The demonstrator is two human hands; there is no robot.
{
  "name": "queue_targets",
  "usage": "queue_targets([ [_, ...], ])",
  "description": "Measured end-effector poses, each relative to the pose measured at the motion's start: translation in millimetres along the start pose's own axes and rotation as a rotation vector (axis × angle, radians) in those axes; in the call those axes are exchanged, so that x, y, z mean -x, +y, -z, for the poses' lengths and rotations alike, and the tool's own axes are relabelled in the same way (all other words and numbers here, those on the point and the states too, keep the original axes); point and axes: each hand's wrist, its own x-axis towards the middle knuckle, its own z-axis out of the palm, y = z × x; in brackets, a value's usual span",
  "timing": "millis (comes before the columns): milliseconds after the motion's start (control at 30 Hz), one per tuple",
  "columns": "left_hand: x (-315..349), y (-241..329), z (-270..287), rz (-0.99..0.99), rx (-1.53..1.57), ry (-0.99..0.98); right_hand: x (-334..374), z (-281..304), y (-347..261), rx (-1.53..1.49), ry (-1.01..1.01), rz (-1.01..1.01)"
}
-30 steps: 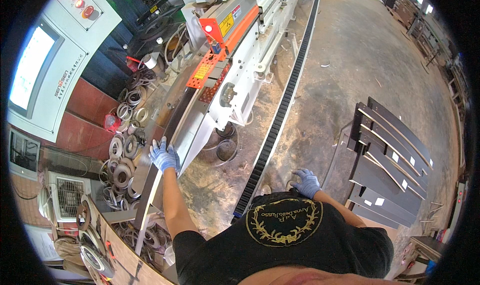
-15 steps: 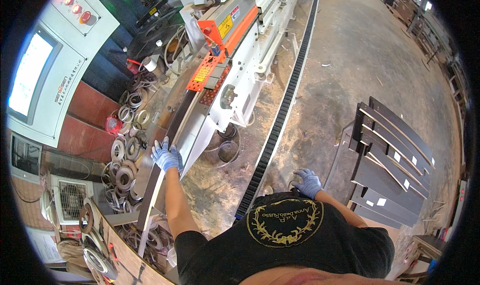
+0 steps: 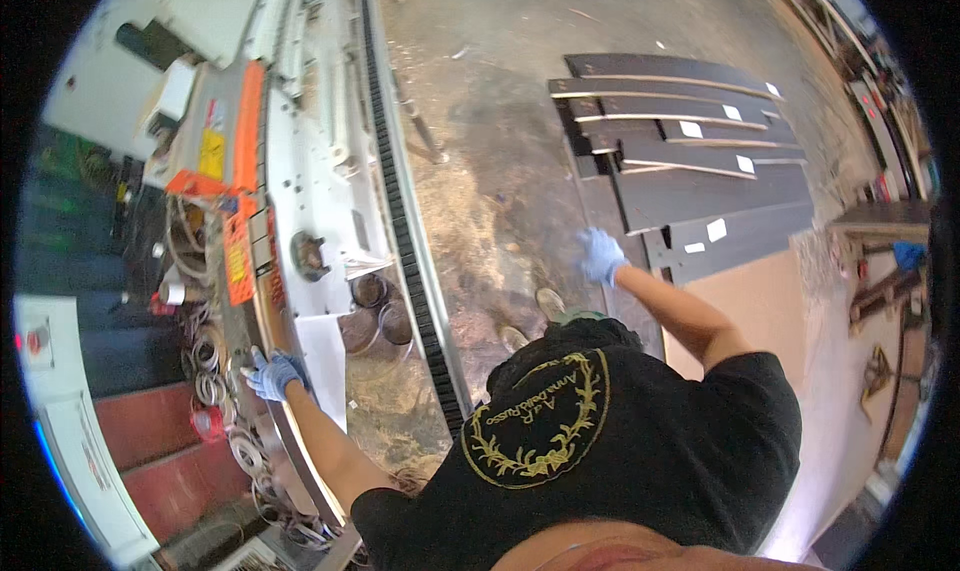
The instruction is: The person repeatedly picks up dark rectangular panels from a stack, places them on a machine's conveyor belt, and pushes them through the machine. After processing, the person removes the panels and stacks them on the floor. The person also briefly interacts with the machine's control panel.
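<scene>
Head view shows the gloved left hand [image 3: 272, 376] lying on a long dark panel [image 3: 300, 463], its grip spread apart, the panel running toward the orange guard [image 3: 238, 259] of a white machine [image 3: 298, 193]. The right hand [image 3: 601, 258], blurred, hovers near the stacked boards [image 3: 700, 197], its grip seemingly apart too.

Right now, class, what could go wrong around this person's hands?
The gloved left hand rests on the long board near the orange guard; it might get caught if moved too close. The right hand is out near the dark boards, so attention could be split. Those boards overlap unevenly and might slide.
</scene>
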Motion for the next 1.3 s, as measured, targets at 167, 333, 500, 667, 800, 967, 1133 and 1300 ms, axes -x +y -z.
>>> queue_targets([
  [167, 56, 57, -3, -0.607, 0.096, 0.386, -95, 53, 78, 0.024, 0.255, -0.152],
  [333, 190, 108, 83, 0.112, 1.791, -0.622, -195, 108, 110, 0.139, 0.391, -0.212],
  [500, 240, 74, 56, -0.364, 1.393, -0.430, -289, 133, 99, 0.308, 0.414, -0.081],
  [667, 261, 86, 101, -0.113, 1.401, -0.501, -292, 152, 82, 0.251, 0.213, -0.080],
  [800, 270, 97, 93, -0.383, 1.149, -0.328, -236, 132, 92, 0.236, 0.212, 0.164],
  [967, 295, 178, 101, -0.529, 1.366, -0.599, -146, 125, 98, 0.251, 0.187, 0.297],
  [1133, 367, 261, 135, -0.211, 1.685, -1.372, -49, 146, 23, 0.065, 0.256, 0.588],
  [1300, 366, 240, 145, -0.012, 1.775, -1.414, -1, 116, -12, 0.035, 0.226, 0.894],
])
